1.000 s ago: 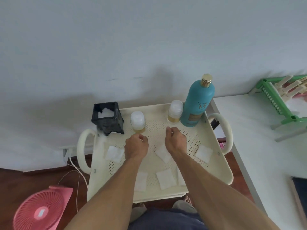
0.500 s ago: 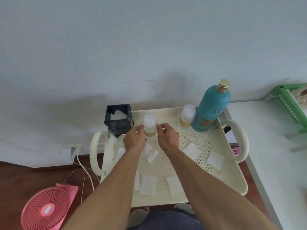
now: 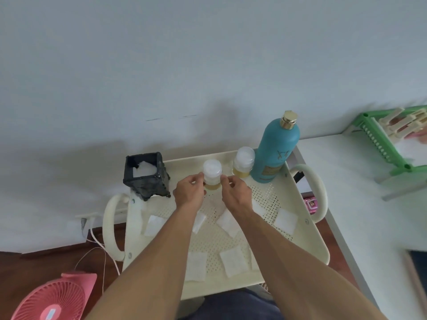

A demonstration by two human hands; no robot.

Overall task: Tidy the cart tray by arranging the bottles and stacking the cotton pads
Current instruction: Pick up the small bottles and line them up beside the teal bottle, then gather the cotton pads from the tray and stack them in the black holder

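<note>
Cream cart tray (image 3: 147, 229): our left hand (image 3: 188, 195) and right hand (image 3: 235, 196) pinch small bottle (image 3: 212, 174) — bottle-arranging step. Next, we judge: slide right beside second small bottle (image 3: 243, 163).

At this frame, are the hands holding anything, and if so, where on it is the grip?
Both hands hold the small white-capped bottle: left hand on its left side, right hand on its right, fingertips just under the cap.

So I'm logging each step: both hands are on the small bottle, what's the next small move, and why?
Probably slide the small bottle, held between left hand and right hand, right beside the second small bottle by the teal bottle, closing the gap between them.
</note>
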